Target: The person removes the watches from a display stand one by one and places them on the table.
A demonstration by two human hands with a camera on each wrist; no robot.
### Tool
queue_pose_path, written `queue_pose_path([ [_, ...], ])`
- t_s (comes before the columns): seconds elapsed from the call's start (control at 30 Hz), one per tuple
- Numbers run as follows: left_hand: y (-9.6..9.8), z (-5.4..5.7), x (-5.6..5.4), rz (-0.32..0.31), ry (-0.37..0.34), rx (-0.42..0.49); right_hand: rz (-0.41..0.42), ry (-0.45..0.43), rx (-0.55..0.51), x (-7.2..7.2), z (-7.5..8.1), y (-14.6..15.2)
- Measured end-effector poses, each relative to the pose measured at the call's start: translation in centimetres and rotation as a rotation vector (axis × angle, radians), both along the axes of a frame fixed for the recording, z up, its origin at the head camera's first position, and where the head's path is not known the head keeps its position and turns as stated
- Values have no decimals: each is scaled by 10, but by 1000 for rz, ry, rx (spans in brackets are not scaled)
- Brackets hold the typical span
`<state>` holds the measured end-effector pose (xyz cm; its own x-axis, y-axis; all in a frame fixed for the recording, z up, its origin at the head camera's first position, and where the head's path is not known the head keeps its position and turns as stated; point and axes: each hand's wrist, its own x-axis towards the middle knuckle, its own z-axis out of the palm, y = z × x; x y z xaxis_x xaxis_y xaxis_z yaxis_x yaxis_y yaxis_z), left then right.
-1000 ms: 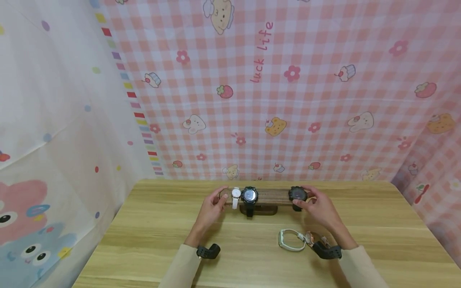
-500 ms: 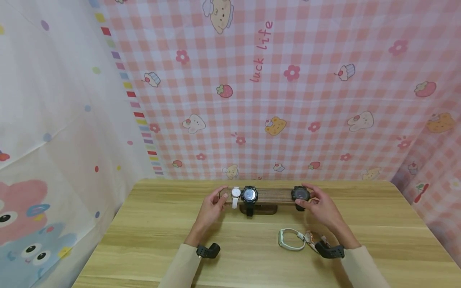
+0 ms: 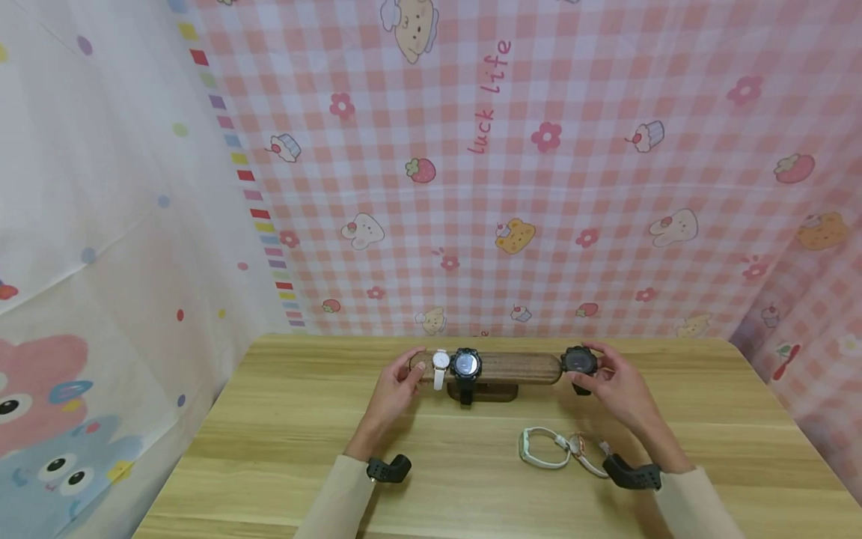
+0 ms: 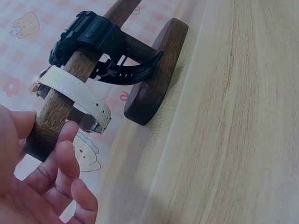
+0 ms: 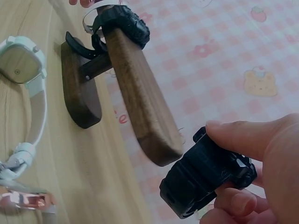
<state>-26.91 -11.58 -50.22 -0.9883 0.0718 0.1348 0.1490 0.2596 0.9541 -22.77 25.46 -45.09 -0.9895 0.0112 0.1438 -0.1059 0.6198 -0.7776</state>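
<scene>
A dark wooden watch stand [image 3: 518, 368] has a horizontal bar raised on a base [image 4: 161, 70]. My left hand [image 3: 396, 389] grips the bar's left end between thumb and fingers. Beside those fingers a white-strapped watch [image 4: 77, 88] hangs round the bar, and a black digital watch [image 3: 466, 364] hangs next to it. In my right hand [image 3: 616, 383] is another black watch [image 5: 205, 172], pinched between thumb and fingers. Its closed strap is just off the bar's right end, which shows bare in the right wrist view.
On the wooden table [image 3: 303, 449], in front of the stand, lie a white watch [image 3: 544, 448] and a rose-gold watch [image 3: 586, 453], side by side near my right wrist. A pink checked cloth [image 3: 606, 187] hangs behind the table.
My right hand has moved right with the black watch, from around the bar's right end to just beyond it. My left hand keeps its grip in the same place.
</scene>
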Motion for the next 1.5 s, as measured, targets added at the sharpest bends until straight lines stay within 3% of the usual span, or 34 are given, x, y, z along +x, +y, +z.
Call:
queue_pose_path([
  [0.27,0,-1,1,5,0,7,13,74,45,10,17,-4],
  [0.5,4,37,23,-16,-25,8,50,130,25,18,27,-14],
  [0.53,4,38,23,-21,-23,7,55,138,28,19,29,-17],
  [0.67,3,32,19,-22,-34,16,82,158,35,23,34,-26],
  [0.93,0,2,-3,1,-28,16,139,158,13,31,39,-47],
  [1.3,-1,1,-3,-17,-17,20,197,151,15,39,32,-75],
  [1.5,-2,-1,-2,-15,-11,2,212,104,15,42,26,-88],
])
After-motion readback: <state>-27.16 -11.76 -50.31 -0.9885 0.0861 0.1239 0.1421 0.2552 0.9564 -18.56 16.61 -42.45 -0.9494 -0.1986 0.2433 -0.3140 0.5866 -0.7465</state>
